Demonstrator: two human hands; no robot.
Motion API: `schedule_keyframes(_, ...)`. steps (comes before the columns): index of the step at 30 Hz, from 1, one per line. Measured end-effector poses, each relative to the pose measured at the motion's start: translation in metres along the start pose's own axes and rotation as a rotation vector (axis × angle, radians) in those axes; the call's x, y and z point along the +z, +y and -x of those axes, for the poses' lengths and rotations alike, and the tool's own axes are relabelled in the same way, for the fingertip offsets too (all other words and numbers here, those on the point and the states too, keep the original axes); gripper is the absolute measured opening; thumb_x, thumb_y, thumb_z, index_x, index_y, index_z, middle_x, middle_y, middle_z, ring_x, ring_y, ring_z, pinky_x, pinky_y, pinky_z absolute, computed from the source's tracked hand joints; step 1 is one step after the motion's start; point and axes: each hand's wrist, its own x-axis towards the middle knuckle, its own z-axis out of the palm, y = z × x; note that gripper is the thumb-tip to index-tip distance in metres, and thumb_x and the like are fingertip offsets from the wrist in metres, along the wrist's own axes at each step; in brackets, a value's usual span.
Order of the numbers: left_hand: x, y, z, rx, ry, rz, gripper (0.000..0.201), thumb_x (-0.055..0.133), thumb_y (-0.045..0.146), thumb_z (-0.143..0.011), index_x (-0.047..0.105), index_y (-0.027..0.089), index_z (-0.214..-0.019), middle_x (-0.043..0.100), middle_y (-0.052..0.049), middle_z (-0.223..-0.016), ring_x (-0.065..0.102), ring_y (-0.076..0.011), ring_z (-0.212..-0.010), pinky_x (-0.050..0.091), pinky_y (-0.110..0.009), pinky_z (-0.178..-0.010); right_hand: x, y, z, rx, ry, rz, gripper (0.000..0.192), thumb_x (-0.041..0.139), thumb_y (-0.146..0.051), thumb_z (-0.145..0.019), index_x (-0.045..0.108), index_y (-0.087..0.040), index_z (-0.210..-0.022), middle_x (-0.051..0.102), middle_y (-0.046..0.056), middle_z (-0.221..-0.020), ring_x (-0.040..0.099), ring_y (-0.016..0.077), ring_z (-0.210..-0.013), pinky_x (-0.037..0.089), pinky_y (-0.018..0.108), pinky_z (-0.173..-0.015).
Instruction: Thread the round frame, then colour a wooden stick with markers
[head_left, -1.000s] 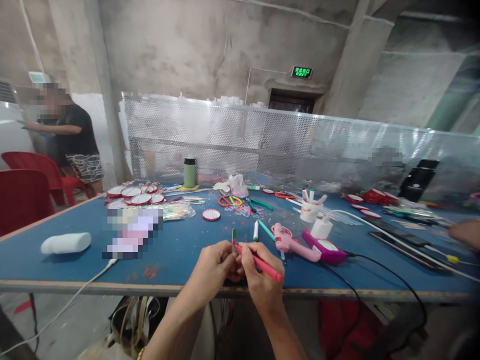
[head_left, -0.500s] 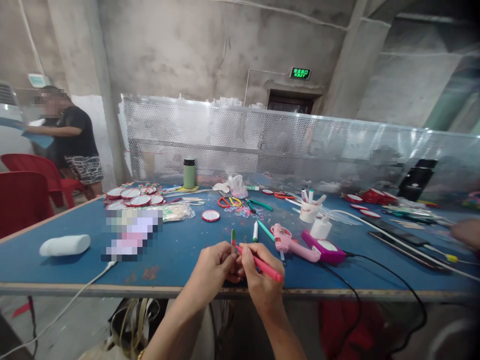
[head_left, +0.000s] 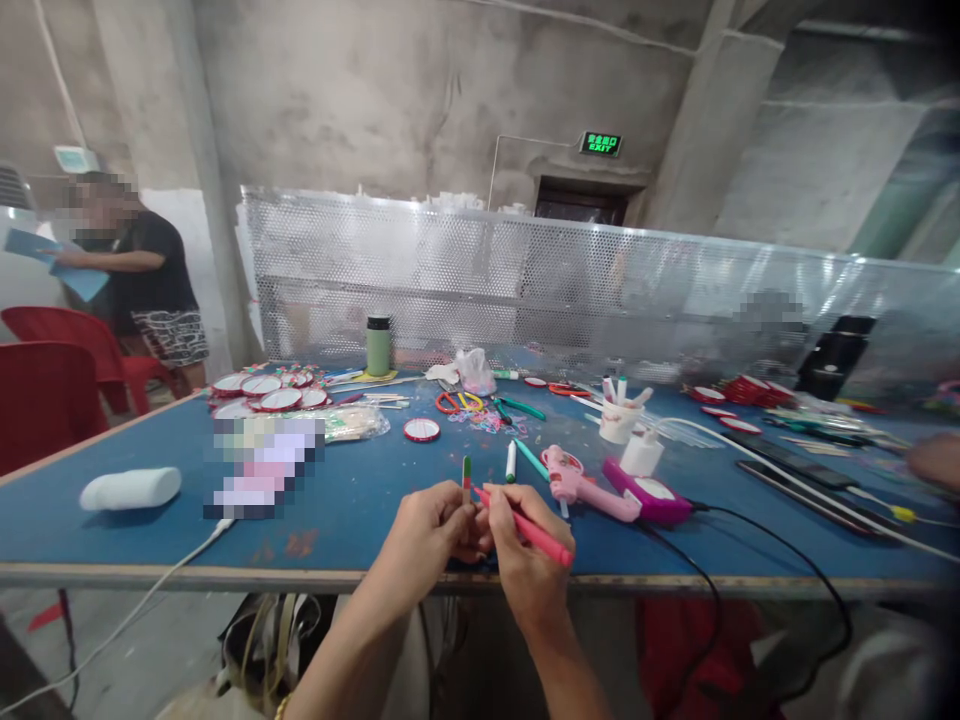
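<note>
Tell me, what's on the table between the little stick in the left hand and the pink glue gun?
A white marker and a teal marker lie between the stick and the pink glue gun, seen in the head view.

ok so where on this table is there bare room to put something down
Bare blue table runs along the near edge, between the white roll and the left hand. A smaller patch lies between the red-rimmed disc and the hands. Right of the right hand, the glue guns and cables crowd it.
</note>
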Motion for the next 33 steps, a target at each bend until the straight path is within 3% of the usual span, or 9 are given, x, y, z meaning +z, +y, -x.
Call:
schedule_keyframes(9, -0.0013, 0.0007, 0.0006, 0.023, 0.001, 0.019, 0.029, 0.059, 0.043, -0.083, 0.053, 0.017, -0.071, 0.057, 0.002, -0.063, 0.060, -0.0133, -0.056, 0.056, -0.027, -0.057, 0.0007, -0.0025, -0.0022, -0.056, -0.053, 0.041, 0.023, 0.053, -0.025, -0.094, 0.068, -0.017, -0.077, 0.064, -0.001, -0.060, 0.059, 0.0118, -0.049, 0.049, 0.021, -0.050)
schedule_keyframes(21, -0.0007, 0.0024, 0.0001, 0.031, 0.009, -0.009, 0.027, 0.058, 0.041, -0.083, 0.053, 0.017, -0.071, 0.057, 0.002, -0.063, 0.060, -0.0138, -0.056, 0.054, -0.026, -0.057, 0.0003, -0.0043, -0.0041, -0.118, -0.046, 0.083, 0.021, 0.054, -0.022, -0.093, 0.069, -0.018, -0.079, 0.068, 0.000, -0.064, 0.063, 0.0135, -0.055, 0.050, 0.023, -0.056)
schedule_keyframes(33, -0.0016, -0.0014, -0.0001, 0.038, 0.000, -0.020, 0.027, 0.057, 0.041, -0.084, 0.052, 0.018, -0.071, 0.056, 0.003, -0.064, 0.060, -0.0138, -0.055, 0.055, -0.027, -0.057, 0.0005, -0.0036, -0.0017, -0.049, -0.063, 0.057, 0.024, 0.053, -0.026, -0.094, 0.067, -0.017, -0.077, 0.065, -0.001, -0.061, 0.059, 0.0120, -0.048, 0.049, 0.022, -0.050)
